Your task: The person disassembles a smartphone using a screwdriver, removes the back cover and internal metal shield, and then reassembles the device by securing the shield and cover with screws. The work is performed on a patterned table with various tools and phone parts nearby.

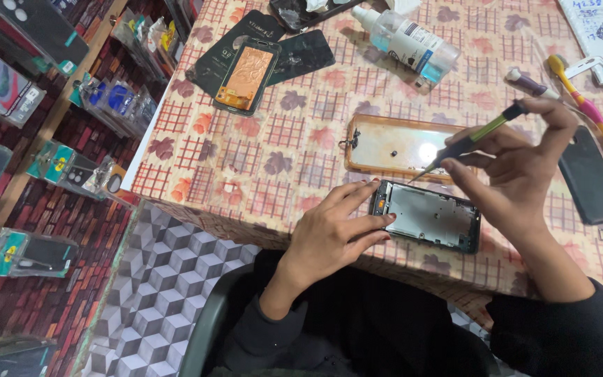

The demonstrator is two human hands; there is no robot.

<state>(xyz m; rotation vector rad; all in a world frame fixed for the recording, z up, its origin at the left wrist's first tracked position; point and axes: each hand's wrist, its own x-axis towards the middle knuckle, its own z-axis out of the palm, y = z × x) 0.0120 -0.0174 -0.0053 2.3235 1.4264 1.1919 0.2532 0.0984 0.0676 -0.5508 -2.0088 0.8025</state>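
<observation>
Single head-worn view, looking steeply down.

Camera sits on my head, close over the table edge and my lap; frame tilted, floor and wall display at left. No second view overlaps.

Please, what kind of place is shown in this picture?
Probably a small phone repair shop. The right hand holds a fine screwdriver over an opened phone frame, which the left hand steadies. More phone parts lie on the table, and packaged phone cases hang beside it.

Two hands, one screwdriver, one opened phone, one bottle, one toothbrush.
</observation>
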